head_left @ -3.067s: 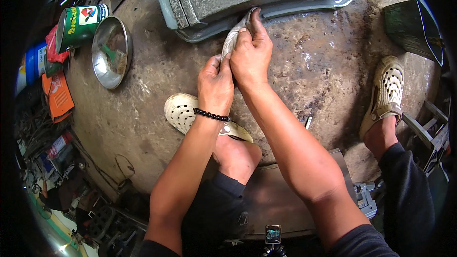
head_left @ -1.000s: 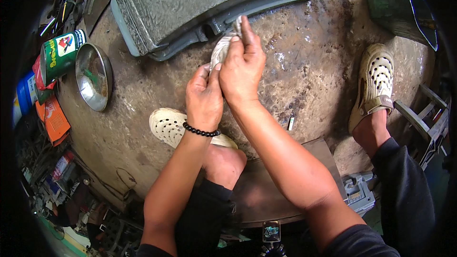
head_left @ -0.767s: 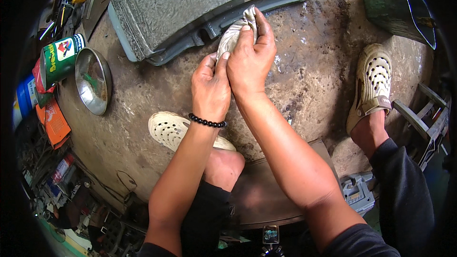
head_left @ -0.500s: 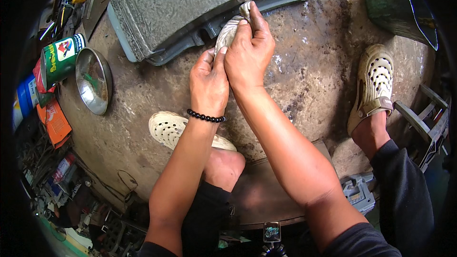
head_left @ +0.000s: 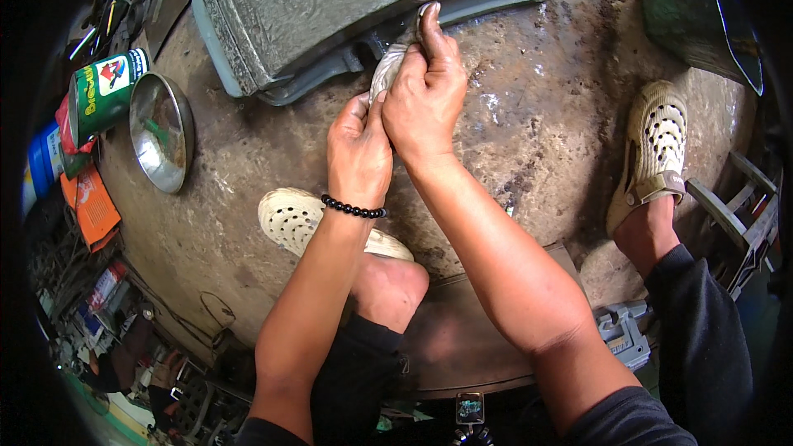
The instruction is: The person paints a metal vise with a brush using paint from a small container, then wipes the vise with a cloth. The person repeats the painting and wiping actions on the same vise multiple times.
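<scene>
A whitish, creased rag (head_left: 385,71) is pinched between my two hands, just in front of a large grey metal casting (head_left: 318,8). My left hand (head_left: 358,153), below a black bead bracelet (head_left: 353,207), grips the rag's near end with thumb and fingers. Pressed up against it, my right hand (head_left: 425,103) is closed around the farther part, its index finger stretched out toward the casting. A bit of pale cloth shows at that fingertip. My palms hide much of the rag, and its exact shape cannot be told.
On the left, a metal bowl (head_left: 183,153) stands beside a green can (head_left: 92,107) and an orange packet (head_left: 92,208). A dark green open container (head_left: 690,21) sits at the far right. My clog-shod feet (head_left: 661,128) rest on the stained floor. A grey case (head_left: 624,334) lies lower right.
Both hands have shifted slightly left and nearer to me relative to the casting. Less of the rag shows past my right fingers. The whole view has shifted a little.
</scene>
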Demonstrator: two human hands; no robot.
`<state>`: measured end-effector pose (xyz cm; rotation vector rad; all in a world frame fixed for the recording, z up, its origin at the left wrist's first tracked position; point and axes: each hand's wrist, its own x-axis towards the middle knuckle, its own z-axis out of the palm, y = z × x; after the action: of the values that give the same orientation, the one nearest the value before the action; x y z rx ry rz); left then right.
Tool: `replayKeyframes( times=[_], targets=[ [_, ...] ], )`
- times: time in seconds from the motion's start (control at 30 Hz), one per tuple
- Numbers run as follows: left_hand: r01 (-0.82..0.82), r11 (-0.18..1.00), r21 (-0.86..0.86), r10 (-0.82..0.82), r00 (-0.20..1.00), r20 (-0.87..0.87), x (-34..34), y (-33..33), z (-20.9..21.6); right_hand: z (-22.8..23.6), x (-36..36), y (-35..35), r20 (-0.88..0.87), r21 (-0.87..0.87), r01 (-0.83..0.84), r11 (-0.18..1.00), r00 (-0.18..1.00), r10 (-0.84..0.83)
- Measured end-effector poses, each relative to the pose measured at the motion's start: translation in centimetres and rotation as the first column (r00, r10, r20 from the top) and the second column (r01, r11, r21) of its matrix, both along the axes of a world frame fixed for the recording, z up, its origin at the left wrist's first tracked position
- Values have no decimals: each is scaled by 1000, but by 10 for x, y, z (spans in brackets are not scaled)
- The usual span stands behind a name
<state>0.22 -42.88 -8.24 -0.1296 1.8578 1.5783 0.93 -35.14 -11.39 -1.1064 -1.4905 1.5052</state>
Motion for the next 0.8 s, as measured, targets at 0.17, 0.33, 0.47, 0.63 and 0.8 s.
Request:
replayKeyframes(
  times=[0.17,0.33,0.47,0.63,0.8],
  targets=[
    [19,1000,14,-19,1000,5,-1,-6,-3,0,0,-3,5,7,-17,1000,1000,17],
    [39,999,8,-40,999,30,-1,-15,-2,1,1,-7,56,77,-51,996,997,47],
    [24,999,28,-25,999,46,-2,-22,-4,3,0,-13,45,37,-70,997,997,68],
    [26,1000,-11,-25,998,53,-5,-33,-1,6,-1,-21,60,21,-105,994,993,103],
    [61,996,-58,-60,998,24,-9,-40,3,6,-5,-30,46,4,-99,995,994,99]
  ],
)
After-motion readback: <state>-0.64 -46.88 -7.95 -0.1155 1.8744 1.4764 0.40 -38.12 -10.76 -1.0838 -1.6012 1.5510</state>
